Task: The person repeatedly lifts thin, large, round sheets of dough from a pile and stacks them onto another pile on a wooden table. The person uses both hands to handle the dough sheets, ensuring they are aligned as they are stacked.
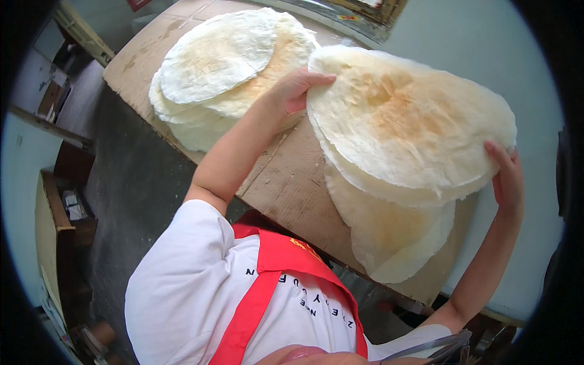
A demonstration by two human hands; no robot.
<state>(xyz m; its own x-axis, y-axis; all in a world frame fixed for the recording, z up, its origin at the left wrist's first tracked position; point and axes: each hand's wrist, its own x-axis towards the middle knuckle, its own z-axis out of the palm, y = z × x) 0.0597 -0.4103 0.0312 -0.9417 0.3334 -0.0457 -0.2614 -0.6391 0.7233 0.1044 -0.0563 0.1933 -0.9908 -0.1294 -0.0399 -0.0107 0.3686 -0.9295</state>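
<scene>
Between my two hands hangs a small layered batch of large, thin, round flatbreads [410,123], pale cream with a browned middle. My left hand [299,89] pinches their left edge, thumb on top and fingers mostly hidden. At the right edge my right hand [508,173] grips them the same way, thumb in front. The batch is raised and tilted, its lower rim showing more than one layer. Beneath it, a thinner, translucent flatbread sheet [397,237] lies near the table's front edge, partly covered. Beyond my left forearm rests a pile of similar flatbreads [219,59], overlapping unevenly.
Cardboard [292,173] covers the table, stained in places. A pale wall [474,41] runs along the far and right sides, with a framed item [365,18] at the table's back. Dark floor [127,182] and wooden furniture [59,219] lie to the left. I wear a red apron [292,255].
</scene>
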